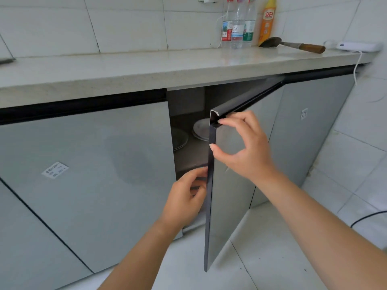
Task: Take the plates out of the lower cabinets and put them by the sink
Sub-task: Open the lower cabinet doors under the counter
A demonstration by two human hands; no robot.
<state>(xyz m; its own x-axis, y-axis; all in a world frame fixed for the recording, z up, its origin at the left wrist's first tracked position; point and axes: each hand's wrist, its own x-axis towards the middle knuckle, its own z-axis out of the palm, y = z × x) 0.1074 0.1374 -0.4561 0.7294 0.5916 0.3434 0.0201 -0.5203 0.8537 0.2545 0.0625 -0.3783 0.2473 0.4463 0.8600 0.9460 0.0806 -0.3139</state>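
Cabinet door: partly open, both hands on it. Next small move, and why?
Probably swing the cabinet door wider. It stands only partly open, and its edge hides part of the white plates on the shelf; a second stack sits left of them. The right hand grips the door's top corner and the left hand holds its edge lower down, so both can pull.

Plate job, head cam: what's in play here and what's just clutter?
In play: cabinet door, gripped by right hand at its top corner and left hand at its edge; white plates and a darker stack inside the cabinet.
Clutter: three clear bottles, orange bottle, wooden-handled spatula, white device with cable, all on the countertop.
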